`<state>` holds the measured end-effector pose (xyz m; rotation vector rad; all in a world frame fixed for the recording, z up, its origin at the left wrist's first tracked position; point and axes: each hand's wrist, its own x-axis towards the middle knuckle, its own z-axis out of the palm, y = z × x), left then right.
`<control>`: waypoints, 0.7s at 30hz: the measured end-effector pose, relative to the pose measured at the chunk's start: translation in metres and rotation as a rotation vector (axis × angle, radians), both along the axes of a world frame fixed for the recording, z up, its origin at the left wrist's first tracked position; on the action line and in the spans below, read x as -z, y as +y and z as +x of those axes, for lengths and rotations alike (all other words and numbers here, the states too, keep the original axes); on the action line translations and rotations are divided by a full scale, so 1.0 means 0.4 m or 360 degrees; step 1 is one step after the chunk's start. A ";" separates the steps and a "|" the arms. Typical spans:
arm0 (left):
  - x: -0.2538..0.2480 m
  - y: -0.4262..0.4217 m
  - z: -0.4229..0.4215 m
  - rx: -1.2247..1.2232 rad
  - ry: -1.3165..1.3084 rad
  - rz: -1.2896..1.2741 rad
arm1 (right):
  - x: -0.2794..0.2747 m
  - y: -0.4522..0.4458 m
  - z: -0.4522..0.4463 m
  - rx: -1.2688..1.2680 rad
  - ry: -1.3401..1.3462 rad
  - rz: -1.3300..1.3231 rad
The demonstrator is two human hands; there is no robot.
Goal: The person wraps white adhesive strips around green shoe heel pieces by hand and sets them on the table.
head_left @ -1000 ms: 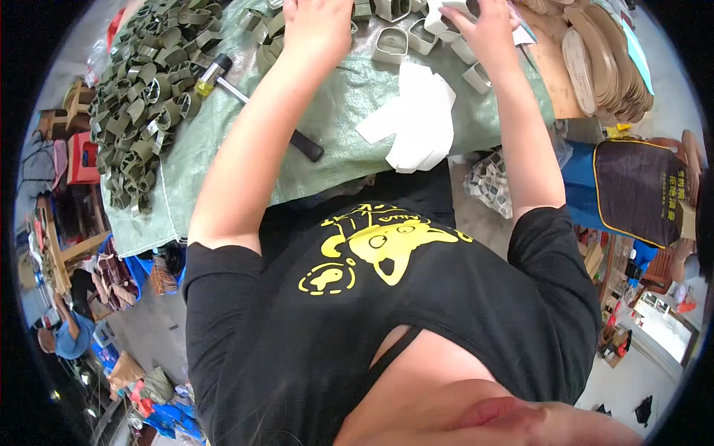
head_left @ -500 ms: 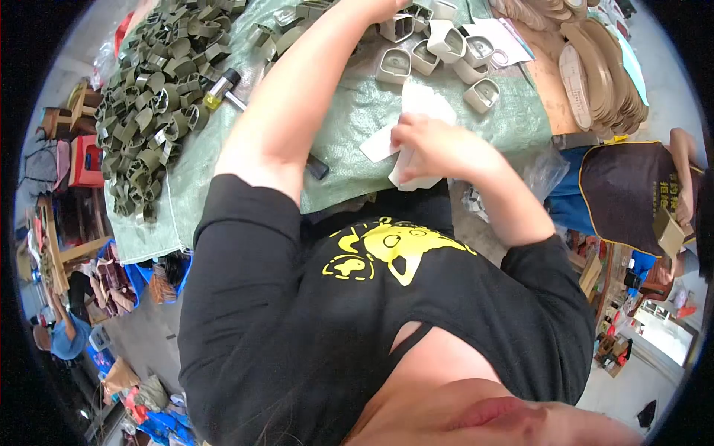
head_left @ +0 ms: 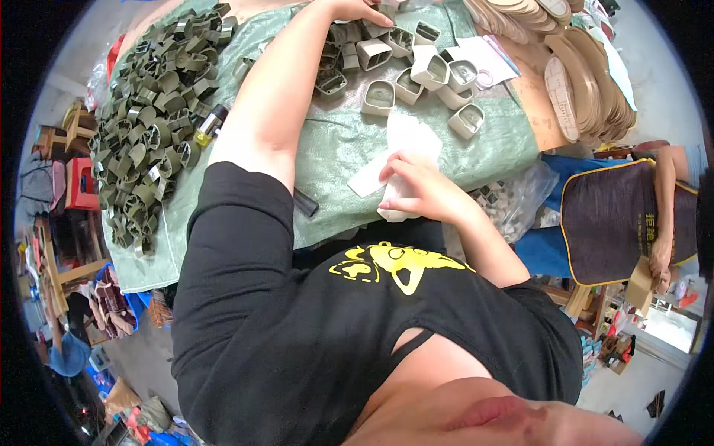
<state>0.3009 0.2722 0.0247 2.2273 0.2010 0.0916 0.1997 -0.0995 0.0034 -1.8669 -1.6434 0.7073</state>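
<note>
My left hand reaches to the top edge of the view, thumb stretched out. Its other fingers are partly cut off by the frame. Close beneath it are olive-green hollow block pieces, like shoe heels. My right hand is closed on white paper at the table's near edge, with a flat flap of it sticking out to the left. Several lighter grey hollow heels stand just beyond the paper.
A large heap of olive-green heels covers the table's left side, with a small yellow bottle beside it. Stacked insoles lie at right. A dark bar rests near my left elbow. Another person in a dark apron stands at right.
The view has shifted, so the table sits lower. My left hand now shows more of its thumb beside the heels. My right hand keeps hold of the white paper.
</note>
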 end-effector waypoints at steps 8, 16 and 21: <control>-0.078 -0.010 -0.079 -0.0448 -0.0698 0.0447 | -0.002 -0.005 0.009 0.0007 0.0134 -0.0014; -0.173 0.076 -0.319 -0.0216 -0.0117 0.0171 | 0.004 -0.009 0.007 0.0016 0.0188 0.0020; -0.225 0.037 -0.429 -0.0325 0.0259 0.0123 | 0.002 -0.008 0.006 0.0014 0.0195 -0.0016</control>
